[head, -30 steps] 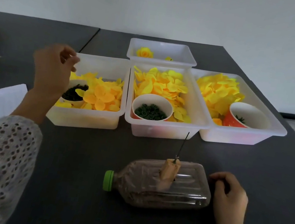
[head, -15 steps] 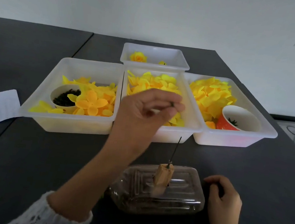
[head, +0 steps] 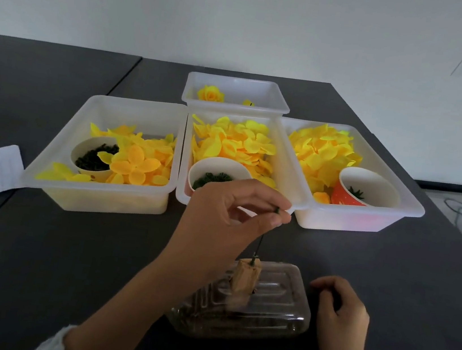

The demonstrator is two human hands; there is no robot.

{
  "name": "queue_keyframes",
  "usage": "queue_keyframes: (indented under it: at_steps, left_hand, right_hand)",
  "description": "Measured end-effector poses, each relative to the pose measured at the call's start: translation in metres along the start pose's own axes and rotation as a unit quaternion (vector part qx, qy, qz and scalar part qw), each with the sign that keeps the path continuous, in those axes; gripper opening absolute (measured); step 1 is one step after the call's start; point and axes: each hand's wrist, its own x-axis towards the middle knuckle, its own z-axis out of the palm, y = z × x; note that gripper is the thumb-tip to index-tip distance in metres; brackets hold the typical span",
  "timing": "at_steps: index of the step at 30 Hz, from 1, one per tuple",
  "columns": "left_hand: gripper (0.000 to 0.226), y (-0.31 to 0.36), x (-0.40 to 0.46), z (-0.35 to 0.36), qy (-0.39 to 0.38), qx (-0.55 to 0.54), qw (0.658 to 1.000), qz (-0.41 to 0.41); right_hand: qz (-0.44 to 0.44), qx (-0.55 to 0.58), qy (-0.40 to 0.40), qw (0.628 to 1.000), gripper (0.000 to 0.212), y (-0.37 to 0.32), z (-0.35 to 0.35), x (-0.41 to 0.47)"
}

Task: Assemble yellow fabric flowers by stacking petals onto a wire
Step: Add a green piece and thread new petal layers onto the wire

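A thin wire [head: 259,245] stands nearly upright in a wooden block [head: 246,276] on a clear plastic bottle [head: 258,312] near the table's front edge. The left hand [head: 227,222], directly above the wire's tip, pinches a small green piece [head: 277,210]. The right hand [head: 341,312] rests loosely curled against the bottle's right end.

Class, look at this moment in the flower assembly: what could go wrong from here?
1. The left hand pinches a tiny green piece above the thin wire; it might miss the tip and drop.
2. The wire stands in a wooden block on a lying bottle, steadied only at the end by the right hand; pressing down could roll it.
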Motion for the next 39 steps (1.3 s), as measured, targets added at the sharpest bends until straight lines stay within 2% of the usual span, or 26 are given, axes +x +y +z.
queue_keyframes:
  at_steps: [6,11,24,30,33,37,39]
  left_hand:
    - [0.018,0.004,-0.001,0.0,0.027,0.005,1.0,0.004]
    - [0.016,0.004,-0.004,0.003,0.008,-0.002,1.0,-0.013]
    - [0.018,-0.003,-0.009,0.01,0.089,-0.035,0.995,0.011]
    - [0.019,-0.002,-0.009,0.007,0.05,0.006,0.999,0.008]
    - [0.017,-0.005,-0.01,0.004,0.022,0.031,0.999,-0.02]
    - [0.017,-0.018,-0.019,-0.003,-0.081,0.122,0.985,-0.09]
    - [0.023,-0.025,-0.023,-0.009,-0.131,0.102,0.979,-0.118]
  right_hand:
    - [-0.009,0.004,-0.003,1.0,0.035,0.001,0.0,0.0]
    - [-0.012,0.003,-0.003,1.0,0.035,0.001,0.0,0.0]
    - [-0.017,0.005,-0.007,1.0,0.034,0.0,-0.001,0.001]
    - [-0.03,0.004,-0.005,1.0,0.034,0.0,-0.001,0.001]
    - [-0.032,0.001,-0.009,0.999,0.034,0.001,0.0,0.002]
    - [-0.029,-0.007,-0.006,1.0,0.035,0.004,0.0,0.003]
    - [-0.022,-0.011,-0.004,1.0,0.037,0.005,0.001,0.005]
